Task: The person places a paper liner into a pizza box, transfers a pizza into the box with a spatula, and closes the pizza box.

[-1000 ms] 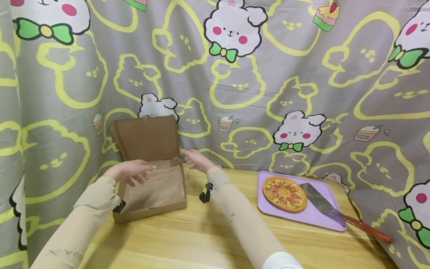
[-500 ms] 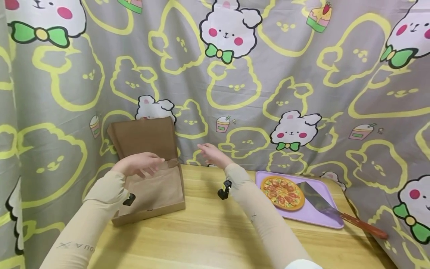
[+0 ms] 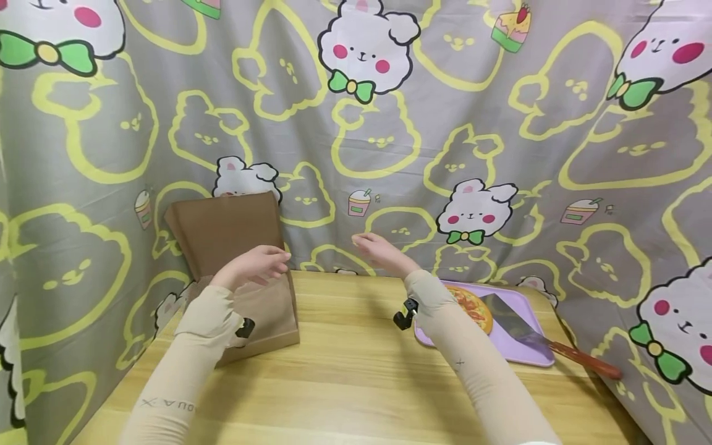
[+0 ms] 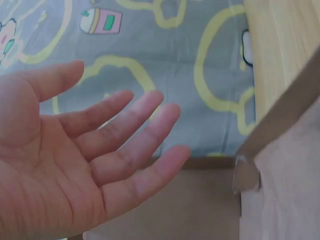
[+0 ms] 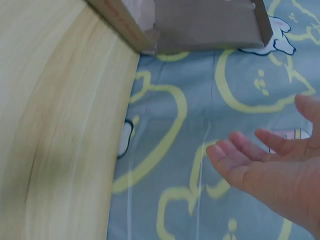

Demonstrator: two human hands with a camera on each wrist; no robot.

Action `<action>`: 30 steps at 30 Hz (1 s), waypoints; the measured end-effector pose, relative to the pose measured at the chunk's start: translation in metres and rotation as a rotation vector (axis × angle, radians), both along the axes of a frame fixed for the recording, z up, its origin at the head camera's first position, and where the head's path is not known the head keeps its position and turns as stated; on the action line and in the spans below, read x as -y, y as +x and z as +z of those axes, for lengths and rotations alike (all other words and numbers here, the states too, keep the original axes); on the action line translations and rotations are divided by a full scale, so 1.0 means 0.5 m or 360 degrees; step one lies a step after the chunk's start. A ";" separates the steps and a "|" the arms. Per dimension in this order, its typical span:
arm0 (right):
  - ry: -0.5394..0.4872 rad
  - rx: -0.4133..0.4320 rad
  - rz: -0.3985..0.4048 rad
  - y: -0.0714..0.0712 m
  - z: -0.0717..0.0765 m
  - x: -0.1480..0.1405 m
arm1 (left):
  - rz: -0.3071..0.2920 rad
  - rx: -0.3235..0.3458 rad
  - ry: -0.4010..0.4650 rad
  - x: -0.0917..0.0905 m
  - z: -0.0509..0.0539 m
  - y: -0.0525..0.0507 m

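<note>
Left hand (image 3: 256,267) and right hand (image 3: 384,252), both empty, near one box (image 3: 266,347).
Head: left of centre, the left fingers, relaxed, overlap the box; a low sweep might knock it shut. The right sleeve (image 3: 473,364) might jog the spatula (image 3: 517,327), right, off the tray (image 3: 526,306). One spatula, tray, pizza (image 3: 474,309). Left wrist: one hand, fingers spread. Right wrist: one hand, fingers loose; one box, top.

Downward head and closer wrist views share the box (image 3: 236,228).
</note>
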State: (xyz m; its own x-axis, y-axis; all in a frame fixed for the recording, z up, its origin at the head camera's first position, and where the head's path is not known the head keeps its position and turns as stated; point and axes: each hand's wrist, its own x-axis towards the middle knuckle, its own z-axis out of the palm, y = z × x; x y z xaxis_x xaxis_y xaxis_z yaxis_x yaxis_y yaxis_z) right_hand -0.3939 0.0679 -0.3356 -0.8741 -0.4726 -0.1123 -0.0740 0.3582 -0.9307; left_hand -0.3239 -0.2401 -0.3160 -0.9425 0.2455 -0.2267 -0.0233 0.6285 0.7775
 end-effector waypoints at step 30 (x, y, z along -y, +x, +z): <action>0.0419 -0.0476 -0.0148 0.151 -0.071 -0.317 | 0.0117 -0.0092 0.0804 -0.223 -0.126 0.001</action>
State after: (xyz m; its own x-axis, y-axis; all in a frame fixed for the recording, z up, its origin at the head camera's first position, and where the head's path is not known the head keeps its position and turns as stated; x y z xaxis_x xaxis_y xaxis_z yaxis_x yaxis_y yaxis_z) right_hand -0.3187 0.2266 -0.3710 -0.9243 -0.3788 0.0466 -0.2833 0.5992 -0.7488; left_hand -0.3234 -0.1288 -0.3788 -0.9690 0.2433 -0.0436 -0.0011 0.1723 0.9850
